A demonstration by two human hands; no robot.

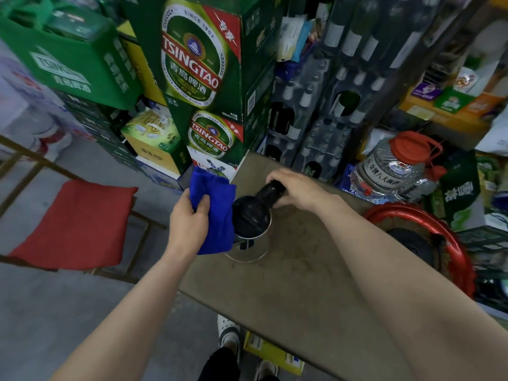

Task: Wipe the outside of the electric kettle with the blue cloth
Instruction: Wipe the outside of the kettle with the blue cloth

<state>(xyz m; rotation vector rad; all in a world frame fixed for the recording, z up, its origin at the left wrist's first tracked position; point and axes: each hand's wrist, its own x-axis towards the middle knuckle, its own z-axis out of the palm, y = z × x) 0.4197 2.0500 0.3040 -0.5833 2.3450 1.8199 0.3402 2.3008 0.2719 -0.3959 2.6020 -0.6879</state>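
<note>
A steel electric kettle point(248, 244) with a black lid and black handle stands near the left edge of a brown table point(297, 284). My right hand point(295, 189) grips the black handle at the kettle's far side. My left hand point(191, 218) holds the blue cloth point(217, 213), which hangs against the kettle's left side and hides that part of its wall.
Green beer cartons point(203, 78) are stacked just behind the table's far left corner. A clear jug with a red cap point(395, 171) and a red-rimmed basket point(428, 243) sit on the right. A chair with a red cushion point(77, 224) stands at the left on the grey floor.
</note>
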